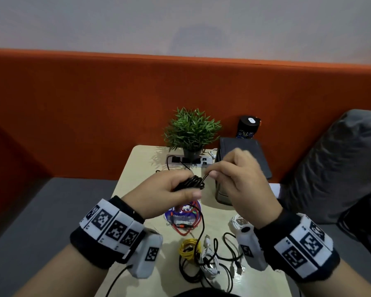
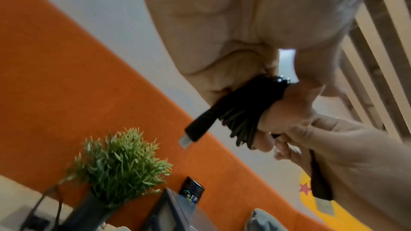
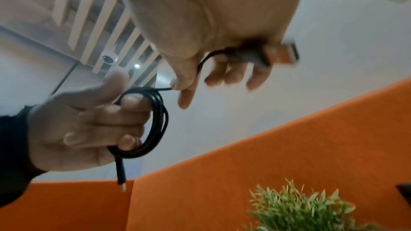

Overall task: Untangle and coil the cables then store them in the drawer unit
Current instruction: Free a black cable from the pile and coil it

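Black cable: thin black cable wound into a small coil (image 1: 193, 182), held above the table at frame centre in the head view; in the right wrist view the loops (image 3: 155, 122) hang round the left fingers, with one plug end pointing down.
Left hand: left hand (image 1: 167, 192) grips the coil, fingers (image 3: 131, 103) curled through the loops and thumb laid over them.
Right hand: right hand (image 1: 241, 181) pinches the free run of the black cable between thumb and forefinger just right of the coil; the remaining fingers (image 3: 258, 76) are loosely curled, and the USB plug end (image 3: 286, 53) lies across them.
Other cables: red cable (image 1: 185, 224), yellow coiled cable (image 1: 190, 247), white cables (image 1: 210, 262) and further black cables (image 1: 227, 247) lie loose and overlapping on the table in the lower centre; another white cable bundle (image 1: 239, 222) lies at lower right, beside the right wrist.
Drawer unit: dark grey box-shaped drawer unit (image 1: 244, 155) stands right of centre, behind the right hand; whether a drawer is open cannot be told.
Table: pale wooden table (image 1: 137, 166) with rounded corners.
Surroundings: green potted plant (image 1: 191, 130) at upper centre, standing on a grey power strip (image 1: 176, 160); black cylindrical can (image 1: 247, 127) behind the drawer unit; orange padded partition (image 1: 94, 99) across the background; grey cushion (image 1: 338, 168) at the right edge.
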Motion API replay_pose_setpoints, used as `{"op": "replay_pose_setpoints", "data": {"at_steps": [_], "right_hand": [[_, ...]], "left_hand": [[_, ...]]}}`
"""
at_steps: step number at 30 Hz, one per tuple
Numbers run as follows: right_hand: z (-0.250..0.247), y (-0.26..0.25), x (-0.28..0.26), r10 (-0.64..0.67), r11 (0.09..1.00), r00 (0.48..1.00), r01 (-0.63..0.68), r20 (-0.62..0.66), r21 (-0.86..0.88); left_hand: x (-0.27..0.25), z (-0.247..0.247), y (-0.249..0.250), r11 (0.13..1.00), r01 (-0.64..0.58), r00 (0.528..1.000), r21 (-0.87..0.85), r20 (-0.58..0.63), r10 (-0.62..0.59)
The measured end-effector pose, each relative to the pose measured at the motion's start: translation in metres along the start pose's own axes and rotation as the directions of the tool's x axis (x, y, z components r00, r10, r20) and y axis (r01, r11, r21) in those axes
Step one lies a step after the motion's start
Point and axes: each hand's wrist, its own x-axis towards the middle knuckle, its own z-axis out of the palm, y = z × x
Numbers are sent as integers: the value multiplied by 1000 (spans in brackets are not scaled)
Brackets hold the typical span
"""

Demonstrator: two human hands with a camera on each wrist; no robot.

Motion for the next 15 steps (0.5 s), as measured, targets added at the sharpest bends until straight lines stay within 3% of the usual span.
{"op": "replay_pose_setpoints", "data": {"at_steps": [2, 5, 9, 13, 15], "right_hand": [[-3, -2, 2, -31, 993, 996, 21, -85, -112], [-5, -8, 3, -108, 970, 977, 64, -181, -234], [-5, -17, 7, -150, 938, 956, 57, -253, -342], [3, -23, 12, -82, 977, 982, 46, -171, -208], [5, -25, 11, 40, 997, 997, -36, -67, 61]], "left_hand": [[-1, 2, -1, 971, 18, 1000, -238, 22, -13], [-3, 8, -3, 856, 19, 999, -516, 32, -3], [-1, 13, -5, 677, -26, 999, -736, 11, 50], [1, 16, -4, 603, -52, 998, -796, -19, 62], [1, 17, -2, 578, -60, 997, -814, -24, 70]]}}
